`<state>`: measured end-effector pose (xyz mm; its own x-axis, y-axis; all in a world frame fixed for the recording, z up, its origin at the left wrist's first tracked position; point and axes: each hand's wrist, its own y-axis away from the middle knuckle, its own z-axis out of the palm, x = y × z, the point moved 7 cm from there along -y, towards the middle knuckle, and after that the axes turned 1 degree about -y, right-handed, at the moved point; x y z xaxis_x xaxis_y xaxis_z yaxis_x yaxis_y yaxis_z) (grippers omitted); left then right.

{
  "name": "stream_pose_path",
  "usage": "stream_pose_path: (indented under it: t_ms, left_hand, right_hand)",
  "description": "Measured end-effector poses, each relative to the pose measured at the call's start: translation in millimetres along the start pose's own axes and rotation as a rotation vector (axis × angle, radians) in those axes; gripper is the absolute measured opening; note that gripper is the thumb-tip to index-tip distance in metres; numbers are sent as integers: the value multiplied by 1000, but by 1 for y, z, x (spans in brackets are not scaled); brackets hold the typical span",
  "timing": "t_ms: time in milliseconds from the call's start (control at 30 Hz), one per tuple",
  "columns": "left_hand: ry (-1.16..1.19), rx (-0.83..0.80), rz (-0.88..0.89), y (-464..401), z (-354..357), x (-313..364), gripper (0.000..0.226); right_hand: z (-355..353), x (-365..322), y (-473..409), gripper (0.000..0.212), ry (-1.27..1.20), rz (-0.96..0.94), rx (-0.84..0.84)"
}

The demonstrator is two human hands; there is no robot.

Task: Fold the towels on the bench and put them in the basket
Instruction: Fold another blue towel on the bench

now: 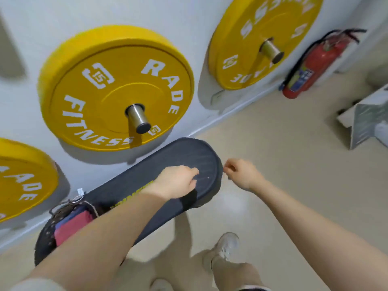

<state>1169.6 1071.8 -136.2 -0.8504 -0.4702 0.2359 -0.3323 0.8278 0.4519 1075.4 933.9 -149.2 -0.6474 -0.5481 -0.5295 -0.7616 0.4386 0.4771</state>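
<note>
1. Forearms fill the near view; the left hand (178, 181) hovers low over the far end of the dark padded table (163, 175), fingers loosely curled and holding nothing that I can make out.
2. Just right of it, past the table's rounded end, the right hand (241, 173) has thumb and fingertips drawn together as if pinching; whether anything small is between them is too blurred to tell.
3. Behind the left forearm, at the near end of the table, sits a dark woven basket (47, 229) with a white tag; folded towels (71, 223), one red and one blue, lie inside it.
4. No towel shows on the bare part of the table around the hands, so folding and stowing look finished or close to it. The forearm hides part of the surface, so a leftover towel cannot be ruled out.
5. Beyond the hands, a white wall carries yellow weight plates (115, 89) on metal pegs.
6. Farther right of the right hand, a red fire extinguisher (312, 66) stands where the wall meets the beige floor (294, 164).
7. Below the hands, the person's pale shoe (226, 246) rests on that floor.
</note>
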Motion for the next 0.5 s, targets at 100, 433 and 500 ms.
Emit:
stream_pose_path:
  t_ms: [100, 433, 500]
  left_hand:
    - [-104, 8, 65, -40, -52, 53, 40]
    - [11, 3, 289, -155, -112, 255, 40]
    - [-12, -43, 341, -179, -110, 297, 41]
  right_hand:
    - [-69, 46, 33, 22, -14, 61, 51]
    - [-215, 197, 112, 25, -108, 284, 228]
    - [-235, 229, 123, 24, -133, 329, 262]
